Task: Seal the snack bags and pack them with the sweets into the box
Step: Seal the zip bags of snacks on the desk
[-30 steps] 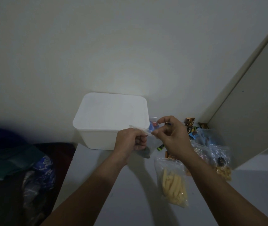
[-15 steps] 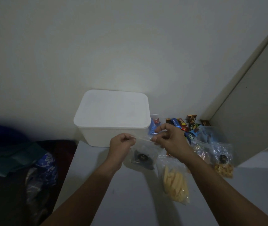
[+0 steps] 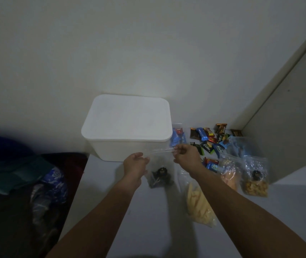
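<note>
Head view, entry — sealing of one snack bag, near its end.

Clear zip bag [image 3: 160, 170] with dark contents: held up over the surface [image 3: 148, 220], just in front of the white box [image 3: 128, 127]. Top strip stretched straight between both hands, wider than half a second ago, when the two sat closer along it.

Right hand [image 3: 185, 155]: grip clamped on the bag's right top corner, thumb against fingers. Left hand [image 3: 135, 162]: grip loosened, fingers parting at the left corner — touching or just released, cannot tell. Judged: run along the zip finished, bag probably closed; strip too blurred to confirm.

Box: lid on, nothing packed yet by the look of it; needs opening before any loading.

Remaining stock, right of the box: bag of pale sticks [image 3: 200, 207], bag of nuts [image 3: 255, 183], another bag [image 3: 229, 172] between them, wrapped sweets [image 3: 209, 140] scattered near the wall. Seals on these unreadable.
</note>
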### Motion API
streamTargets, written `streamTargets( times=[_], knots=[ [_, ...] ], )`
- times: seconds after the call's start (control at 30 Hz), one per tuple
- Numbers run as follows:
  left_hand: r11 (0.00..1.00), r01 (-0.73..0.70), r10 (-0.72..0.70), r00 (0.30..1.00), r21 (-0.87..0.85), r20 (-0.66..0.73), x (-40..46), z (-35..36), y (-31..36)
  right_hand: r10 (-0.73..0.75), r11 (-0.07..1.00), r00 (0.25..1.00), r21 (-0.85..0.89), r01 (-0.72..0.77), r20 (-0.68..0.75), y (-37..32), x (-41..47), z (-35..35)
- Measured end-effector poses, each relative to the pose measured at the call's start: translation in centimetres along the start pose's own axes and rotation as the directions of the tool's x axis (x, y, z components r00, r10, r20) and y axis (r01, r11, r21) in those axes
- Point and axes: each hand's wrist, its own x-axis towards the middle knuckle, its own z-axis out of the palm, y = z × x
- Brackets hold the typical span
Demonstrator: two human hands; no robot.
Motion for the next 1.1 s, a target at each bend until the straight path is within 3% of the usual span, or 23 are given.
streamTargets(
  times=[0.17, 0.3, 0.4, 0.53, 0.7, 0.87, 1.1],
  knots=[
    [0.970, -0.104, 0.141, 0.977, 0.221, -0.159, 0.0, 0.7, -0.9, 0.030, 0.999, 0.998, 0.030, -0.028, -0.047, 0.6, 0.5, -1.6],
    [0.935, -0.131, 0.178, 0.977, 0.328, -0.116, -0.9, 2.0, -2.3, 0.076, 0.991, 0.992, -0.106, -0.087, -0.103, 2.8, 0.4, -5.1],
    [0.931, -0.033, 0.018, 0.999, 0.363, 0.045, -1.5, 3.8, -3.8, 0.148, 0.955, 0.982, -0.240, -0.174, -0.120, 4.8, -0.3, -7.5],
    [0.896, 0.083, -0.196, 0.956, 0.436, 0.220, -2.7, 6.7, -5.9, 0.249, 0.875, 0.964, -0.404, -0.266, -0.094, 7.3, -1.7, -8.9],
    [0.846, 0.101, -0.293, 0.908, 0.523, 0.299, -2.4, 9.3, -8.1, 0.407, 0.869, 0.913, -0.299, -0.395, -0.022, 9.1, -2.5, -8.7],
    [0.883, 0.142, -0.288, 0.917, 0.447, 0.276, -2.2, 10.5, -9.0, 0.466, 0.877, 0.884, -0.118, -0.466, -0.028, 10.1, -1.8, -9.1],
    [0.898, 0.004, -0.118, 0.966, 0.441, 0.231, -2.7, 10.0, -10.2, 0.571, 0.820, 0.820, 0.010, -0.572, 0.019, 11.2, -1.6, -9.6]
  ],
)
